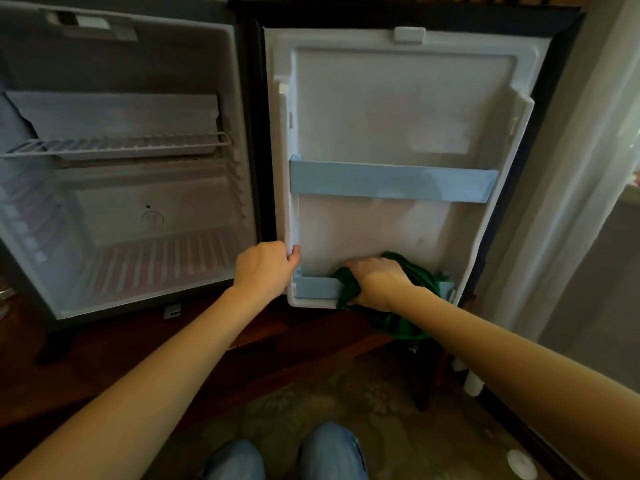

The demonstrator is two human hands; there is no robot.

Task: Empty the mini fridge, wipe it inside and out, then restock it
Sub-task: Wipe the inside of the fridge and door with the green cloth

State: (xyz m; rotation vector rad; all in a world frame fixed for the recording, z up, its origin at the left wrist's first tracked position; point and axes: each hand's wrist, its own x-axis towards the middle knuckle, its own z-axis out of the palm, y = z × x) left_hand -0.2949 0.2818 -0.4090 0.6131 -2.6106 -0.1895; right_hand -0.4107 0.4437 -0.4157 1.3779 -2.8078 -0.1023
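My left hand (265, 268) curls its fingers round the inner edge of the open fridge door (401, 109), low down near its bottom corner. My right hand (379, 280) is closed round a green cloth (424, 275) and presses it into the bottom door shelf (317, 287); part of the cloth hangs below the door. Above runs a blue door rail (391, 181). To the left the mini fridge (145, 188) stands open, a wire shelf (117, 145) inside.

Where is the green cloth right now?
In the head view, the green cloth is right of centre, gripped by the right hand against the lower blue shelf of the open fridge door.
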